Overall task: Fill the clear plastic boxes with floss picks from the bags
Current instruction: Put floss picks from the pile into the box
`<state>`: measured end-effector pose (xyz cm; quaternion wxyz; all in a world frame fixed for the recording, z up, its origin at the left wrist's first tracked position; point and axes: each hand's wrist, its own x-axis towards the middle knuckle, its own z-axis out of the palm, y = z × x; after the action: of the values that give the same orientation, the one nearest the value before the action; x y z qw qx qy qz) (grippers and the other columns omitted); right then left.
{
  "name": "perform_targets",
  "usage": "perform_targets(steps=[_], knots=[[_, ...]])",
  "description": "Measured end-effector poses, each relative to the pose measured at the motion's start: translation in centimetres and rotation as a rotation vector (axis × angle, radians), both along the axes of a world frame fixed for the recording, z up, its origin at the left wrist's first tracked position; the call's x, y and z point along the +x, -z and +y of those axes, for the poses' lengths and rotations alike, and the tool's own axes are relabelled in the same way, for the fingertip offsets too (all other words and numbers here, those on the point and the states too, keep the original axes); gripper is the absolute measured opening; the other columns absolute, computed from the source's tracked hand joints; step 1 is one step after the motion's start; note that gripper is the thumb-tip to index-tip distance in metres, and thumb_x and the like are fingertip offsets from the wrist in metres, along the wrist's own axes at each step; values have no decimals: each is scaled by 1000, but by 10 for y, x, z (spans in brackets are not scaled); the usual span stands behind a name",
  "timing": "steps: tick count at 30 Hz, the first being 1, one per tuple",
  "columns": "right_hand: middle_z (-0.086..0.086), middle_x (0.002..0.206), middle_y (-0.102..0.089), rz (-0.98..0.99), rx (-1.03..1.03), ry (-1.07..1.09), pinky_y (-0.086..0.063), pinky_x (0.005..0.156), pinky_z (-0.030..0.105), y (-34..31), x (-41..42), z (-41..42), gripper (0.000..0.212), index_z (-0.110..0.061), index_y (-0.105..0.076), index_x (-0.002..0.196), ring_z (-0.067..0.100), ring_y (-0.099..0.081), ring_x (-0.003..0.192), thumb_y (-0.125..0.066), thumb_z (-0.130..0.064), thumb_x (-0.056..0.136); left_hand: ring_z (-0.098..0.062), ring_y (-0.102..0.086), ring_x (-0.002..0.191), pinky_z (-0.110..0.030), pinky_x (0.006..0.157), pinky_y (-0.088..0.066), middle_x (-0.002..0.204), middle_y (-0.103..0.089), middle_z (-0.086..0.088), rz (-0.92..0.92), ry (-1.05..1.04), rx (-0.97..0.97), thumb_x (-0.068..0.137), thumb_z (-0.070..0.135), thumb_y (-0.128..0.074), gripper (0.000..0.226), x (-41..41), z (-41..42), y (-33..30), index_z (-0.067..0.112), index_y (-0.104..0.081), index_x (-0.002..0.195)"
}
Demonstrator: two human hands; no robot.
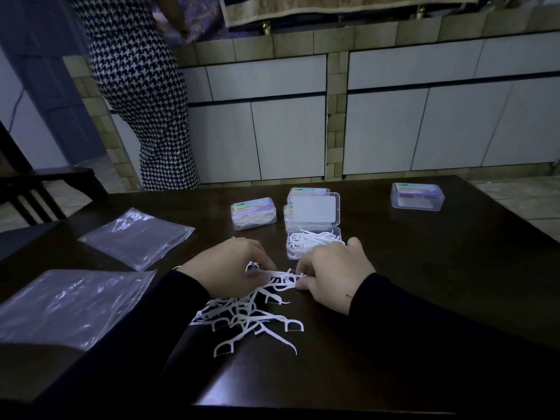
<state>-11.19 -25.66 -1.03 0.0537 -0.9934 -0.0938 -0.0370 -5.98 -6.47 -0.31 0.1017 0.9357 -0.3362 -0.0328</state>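
Your open clear box (313,242) holds white floss picks; a loose pile of picks (251,316) lies before it, flat bags (136,236) left.

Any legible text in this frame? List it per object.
No text can be read.
Closed box left of the open box: colourful lid label, print too blurred.
Far-right closed box: colourful label, print too small and blurred.
Boxes behind the open box's raised lid: label strip, unreadable.
Open box: plain white card in lid, no print visible.
Plastic bags: no print visible.
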Motion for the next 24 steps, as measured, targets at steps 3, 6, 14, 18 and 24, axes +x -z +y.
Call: perform_targets(steps=[3,6,14,18,24], knots=[[-5,102,-66,-26,-29,-13,-26,87,39,2,2,0,22,-31,-66,101,19,-53,100,-55,-48,92,-2,-53,96,-30,88,-49,101,-58,18,3,-8,-9,89,33,-60,11,0,-4,2,39,-68,94],[-2,104,-65,-26,-31,-17,-26,88,39,3,2,0,18,-29,-62,101,20,-52,100,-54,-43,94,-2,-50,96,-29,89,-46,100,-57,16,-32,-1,-7,91,29,-58,9,-1,-8,2,36,-64,90],[-2,105,-65,-37,-2,13,-29,90,39,4,4,-4,13,-32,-61,105,20,-51,102,-57,-37,94,-4,-44,95,-27,87,-43,96,-56,14,-83,-36,14,94,27,-54,9,0,-13,4,29,-63,96],[-4,99,-65,-65,-31,22,-27,89,39,1,4,-8,13,-31,-65,104,18,-50,99,-57,-35,95,-3,-44,90,-23,83,-41,92,-55,16,-99,-45,-56,94,25,-57,9,0,-11,2,29,-65,94],[-5,97,-64,-146,-68,81,-27,96,41,-13,8,-16,14,-29,-65,105,17,-52,97,-58,-35,94,-4,-46,82,-23,75,-41,80,-52,20,-236,-84,-245,91,21,-62,7,0,-9,1,26,-68,91]])
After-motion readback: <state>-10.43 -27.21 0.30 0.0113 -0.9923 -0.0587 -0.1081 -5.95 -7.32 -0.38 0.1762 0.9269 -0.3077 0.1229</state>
